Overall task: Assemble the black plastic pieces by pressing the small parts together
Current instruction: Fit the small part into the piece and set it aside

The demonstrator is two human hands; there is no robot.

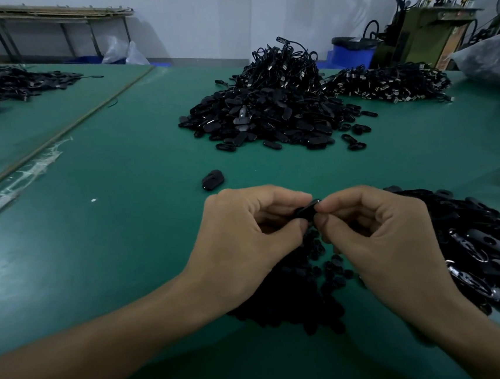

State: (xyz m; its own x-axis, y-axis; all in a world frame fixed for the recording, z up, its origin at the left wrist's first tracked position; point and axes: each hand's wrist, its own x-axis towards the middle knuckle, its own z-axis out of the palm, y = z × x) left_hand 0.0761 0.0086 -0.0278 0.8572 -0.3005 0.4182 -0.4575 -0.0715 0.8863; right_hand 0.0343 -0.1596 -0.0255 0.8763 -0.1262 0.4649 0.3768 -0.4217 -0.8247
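Together, the left hand (247,235) and right hand (378,238) pinch one small black piece (307,211) between curled fingertips above a green table (111,248), heaps of parts (266,117) beyond.

Left hand (246,232) and right hand (381,237) both pinch one black piece (306,210).

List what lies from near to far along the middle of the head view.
Left hand and right hand pinching one small black part, lone black piece, large pile of black pieces, heap of cables.
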